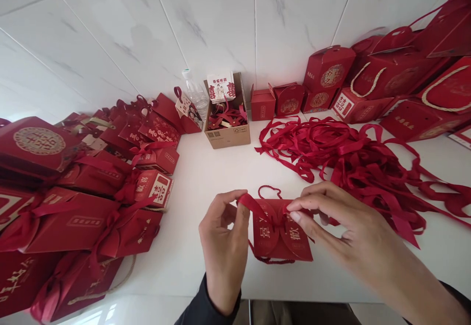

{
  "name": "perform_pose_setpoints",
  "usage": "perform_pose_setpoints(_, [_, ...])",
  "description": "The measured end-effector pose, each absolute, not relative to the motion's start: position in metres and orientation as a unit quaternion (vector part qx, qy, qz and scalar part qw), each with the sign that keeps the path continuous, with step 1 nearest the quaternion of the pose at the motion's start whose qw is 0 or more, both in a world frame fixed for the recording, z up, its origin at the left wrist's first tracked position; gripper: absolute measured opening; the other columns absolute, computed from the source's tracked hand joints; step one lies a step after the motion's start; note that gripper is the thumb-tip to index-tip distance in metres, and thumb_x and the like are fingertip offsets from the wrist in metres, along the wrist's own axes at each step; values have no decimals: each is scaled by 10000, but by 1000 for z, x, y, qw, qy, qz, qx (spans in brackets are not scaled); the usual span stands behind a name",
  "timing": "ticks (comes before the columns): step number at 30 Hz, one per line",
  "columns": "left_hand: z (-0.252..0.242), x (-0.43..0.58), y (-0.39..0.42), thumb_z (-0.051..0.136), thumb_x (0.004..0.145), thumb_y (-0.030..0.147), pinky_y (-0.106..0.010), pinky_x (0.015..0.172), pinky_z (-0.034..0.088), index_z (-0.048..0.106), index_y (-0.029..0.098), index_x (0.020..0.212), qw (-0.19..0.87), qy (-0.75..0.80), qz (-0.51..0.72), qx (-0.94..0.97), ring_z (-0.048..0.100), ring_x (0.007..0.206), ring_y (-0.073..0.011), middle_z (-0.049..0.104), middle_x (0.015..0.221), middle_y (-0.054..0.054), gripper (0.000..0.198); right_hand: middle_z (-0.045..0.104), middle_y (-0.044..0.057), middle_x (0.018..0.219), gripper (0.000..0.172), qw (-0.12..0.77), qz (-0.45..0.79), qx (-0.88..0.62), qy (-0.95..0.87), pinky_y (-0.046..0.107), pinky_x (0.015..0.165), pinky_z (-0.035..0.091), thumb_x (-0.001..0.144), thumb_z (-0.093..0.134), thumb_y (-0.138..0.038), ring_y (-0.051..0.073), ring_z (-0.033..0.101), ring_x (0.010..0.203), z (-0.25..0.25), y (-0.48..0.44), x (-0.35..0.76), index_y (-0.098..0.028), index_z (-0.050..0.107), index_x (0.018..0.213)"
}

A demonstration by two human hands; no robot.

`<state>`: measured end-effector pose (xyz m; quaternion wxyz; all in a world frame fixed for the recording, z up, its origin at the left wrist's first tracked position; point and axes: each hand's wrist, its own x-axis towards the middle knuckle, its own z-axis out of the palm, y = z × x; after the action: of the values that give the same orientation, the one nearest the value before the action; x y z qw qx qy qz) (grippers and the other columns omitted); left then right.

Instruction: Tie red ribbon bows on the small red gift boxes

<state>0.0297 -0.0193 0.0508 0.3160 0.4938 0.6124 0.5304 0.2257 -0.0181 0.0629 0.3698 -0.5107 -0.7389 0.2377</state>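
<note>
A red gift box (283, 251) with gold characters lies in front of me on the white table, its cord handles sticking out at the back and front. Across its top runs a red ribbon (253, 205), gathered at the middle. My left hand (226, 241) pinches one part of the ribbon between thumb and forefinger, at the box's left side. On the right, my right hand (338, 222) pinches the ribbon close to the middle of the box. The fingers of the right hand partly cover the box's right edge.
A large heap of loose red ribbons (331, 143) lies behind and right of the box. A small cardboard box (228, 138) of ribbon pieces stands near the tiled wall, beside a clear bottle (195, 92). Stacked red gift boxes (84, 222) fill the left; more red boxes (327, 77) line the right back.
</note>
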Motion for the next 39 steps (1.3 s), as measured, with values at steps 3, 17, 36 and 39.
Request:
perform_pose_setpoints(3, [57,26,-18,710,938,456,-217,409,425,771,178,970,501,571,502,412,492,370,-92,583,494,53,286,638,1,989,118,371,216,-514,-742,259,720,592,1015,634,-265,152,680,804,64,-20,229,-340,724,1011])
perform_pose_setpoints(17, [64,34,-19,771,907,417,-197,518,499,641,166,955,679,457,427,384,602,519,-91,704,700,6,286,713,25,1085,152,368,344,-449,-738,183,678,626,1063,548,-237,155,770,988,76,-20,210,-292,669,1137])
perform_pose_setpoints(36, [61,38,-17,554,1019,524,-232,444,337,620,194,814,614,501,402,459,448,437,-106,515,517,35,394,758,-38,1040,153,345,301,-461,-760,246,803,588,1048,573,-266,151,740,947,81,-24,227,-353,688,1101])
perform_pose_setpoints(39, [64,38,-21,553,1030,426,-234,480,346,648,196,855,609,479,395,494,408,495,-102,481,575,41,305,754,-29,1015,179,343,316,-427,-775,250,789,595,1043,563,-222,153,738,935,84,-24,224,-336,696,1079])
